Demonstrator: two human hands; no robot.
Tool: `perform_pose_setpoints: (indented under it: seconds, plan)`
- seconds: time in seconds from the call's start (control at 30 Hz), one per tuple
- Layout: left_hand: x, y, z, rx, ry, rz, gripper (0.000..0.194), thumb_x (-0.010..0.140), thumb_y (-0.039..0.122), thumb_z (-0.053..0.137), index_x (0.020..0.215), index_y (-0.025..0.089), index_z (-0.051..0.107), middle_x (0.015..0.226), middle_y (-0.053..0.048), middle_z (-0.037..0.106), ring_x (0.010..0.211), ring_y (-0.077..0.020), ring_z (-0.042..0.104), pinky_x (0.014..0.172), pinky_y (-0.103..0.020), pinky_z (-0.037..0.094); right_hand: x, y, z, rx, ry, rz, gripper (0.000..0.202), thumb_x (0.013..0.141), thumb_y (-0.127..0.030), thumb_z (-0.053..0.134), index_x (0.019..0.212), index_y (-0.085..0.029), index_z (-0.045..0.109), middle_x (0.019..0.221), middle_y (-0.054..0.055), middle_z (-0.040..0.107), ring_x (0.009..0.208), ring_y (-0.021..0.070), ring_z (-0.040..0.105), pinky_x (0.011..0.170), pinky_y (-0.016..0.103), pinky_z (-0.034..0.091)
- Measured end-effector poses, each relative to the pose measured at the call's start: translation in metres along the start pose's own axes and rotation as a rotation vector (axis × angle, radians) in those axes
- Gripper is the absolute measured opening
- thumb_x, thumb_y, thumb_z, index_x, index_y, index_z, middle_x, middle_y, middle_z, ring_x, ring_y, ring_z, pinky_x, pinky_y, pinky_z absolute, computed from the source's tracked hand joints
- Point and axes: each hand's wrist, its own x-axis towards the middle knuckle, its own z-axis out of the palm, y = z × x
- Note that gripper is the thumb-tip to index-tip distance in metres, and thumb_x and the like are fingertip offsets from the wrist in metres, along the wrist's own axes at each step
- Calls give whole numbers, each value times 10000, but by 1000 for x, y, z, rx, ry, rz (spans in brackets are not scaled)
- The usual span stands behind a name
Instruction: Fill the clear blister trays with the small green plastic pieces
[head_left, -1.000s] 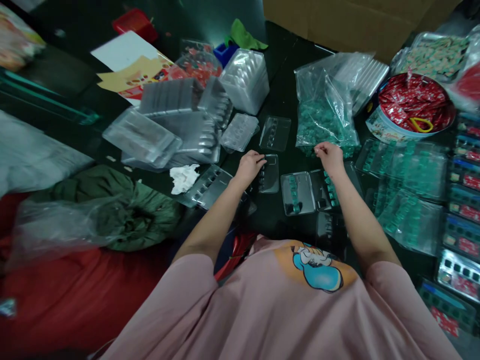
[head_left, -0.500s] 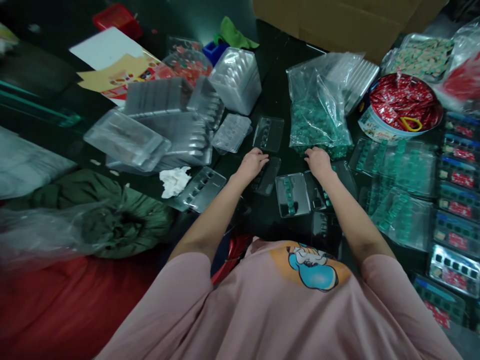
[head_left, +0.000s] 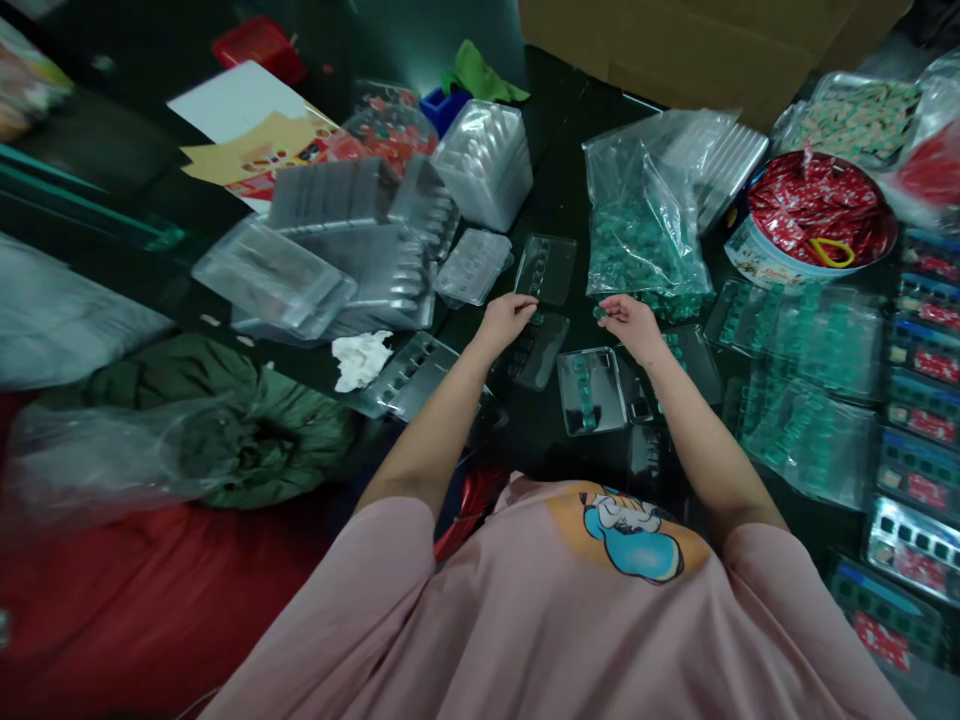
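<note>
My left hand (head_left: 508, 320) is closed in a pinch at the top of a clear plastic blister tray (head_left: 541, 352) with a row of small slots. A small green piece (head_left: 537, 318) shows right at its fingertips. My right hand (head_left: 630, 326), also pinched, holds another small green translucent piece (head_left: 600, 312) in front of a clear bag (head_left: 641, 235) filled with such pieces. Beyond my left hand lies a second slotted tray (head_left: 546, 268). Between my forearms, a clear tray (head_left: 609, 405) carries a row of green pieces.
Stacks of clear plastic trays (head_left: 330, 195) stand at the left. On the right are a round tin (head_left: 772, 262) of red packets, filled green trays (head_left: 840, 345) and a column of finished-looking packs (head_left: 919, 480). A cardboard box (head_left: 675, 50) borders the back.
My right hand has come left, away from the bag's mouth, with a green piece now visible in its fingers. A green piece now shows at my left fingertips. The whole view has shifted slightly.
</note>
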Motion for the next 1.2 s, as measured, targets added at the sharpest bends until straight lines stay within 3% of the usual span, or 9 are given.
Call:
perform_pose_setpoints:
  seconds: [0.13, 0.27, 0.37, 0.47, 0.57, 0.67, 0.77, 0.93, 1.2]
  plan:
    - [2, 3, 2, 19, -24, -64, 168, 809, 251, 645, 882, 183, 779, 922, -75, 739, 886, -228, 657, 885, -343, 493, -4, -6, 13, 166, -29, 70, 268, 672, -280, 685, 921, -188, 646, 794, -2, 630, 791, 148, 624, 718, 286, 491]
    - [2, 5, 2, 25, -34, -60, 159, 811, 231, 640, 879, 185, 777, 922, -70, 744, 890, -223, 661, 908, -340, 490, -9, -14, 25, 250, -45, 152, 305, 660, -331, 723, 921, -188, 654, 749, -6, 621, 757, 142, 627, 565, 221, 398]
    - [-5, 12, 3, -2, 86, -36, 217, 827, 215, 612, 971, 162, 766, 994, -95, 728, 920, -221, 653, 927, -357, 487, -13, -19, 31, 289, -46, 169, 324, 649, -338, 740, 925, -188, 661, 729, -16, 615, 749, 131, 629, 541, 207, 372]
    - [-19, 30, 9, -214, 194, -25, 251, 841, 260, 607, 1020, 163, 754, 1026, -97, 718, 918, -209, 651, 897, -359, 501, -17, -22, 35, 330, -57, 163, 333, 650, -331, 734, 940, -187, 657, 743, -21, 618, 760, 129, 644, 543, 201, 374]
    - [-34, 53, 17, -629, 97, -117, 298, 823, 360, 652, 1030, 169, 752, 935, -76, 738, 810, -187, 668, 795, -338, 526, -21, -26, 38, 342, -77, 162, 331, 649, -328, 723, 938, -185, 650, 774, -12, 640, 768, 130, 652, 549, 202, 389]
    - [-42, 69, 23, -924, 30, -196, 357, 717, 399, 764, 984, 162, 759, 860, -63, 743, 752, -170, 667, 749, -317, 525, -24, -31, 42, 310, -86, 141, 322, 657, -346, 709, 928, -180, 654, 790, 5, 666, 771, 137, 652, 572, 216, 425]
    - [-44, 74, 22, -1024, 55, -221, 369, 614, 379, 840, 899, 158, 759, 800, -42, 734, 711, -154, 659, 732, -305, 520, -26, -35, 44, 247, -79, 104, 296, 685, -365, 687, 918, -183, 663, 791, 16, 680, 773, 154, 661, 621, 248, 470]
    - [-47, 74, 16, -1093, 27, -210, 381, 579, 393, 863, 850, 160, 731, 767, -20, 709, 708, -144, 653, 736, -301, 518, -29, -36, 47, 141, -67, -33, 212, 750, -349, 635, 894, -198, 673, 820, 11, 685, 785, 160, 660, 771, 309, 511]
    - [-49, 74, 14, -1040, 48, -154, 364, 561, 396, 868, 768, 162, 682, 772, -4, 679, 719, -129, 614, 728, -283, 493, -37, -48, 49, -204, -12, -184, 113, 816, -285, 559, 833, -205, 638, 790, 5, 630, 718, 145, 566, 719, 276, 459]
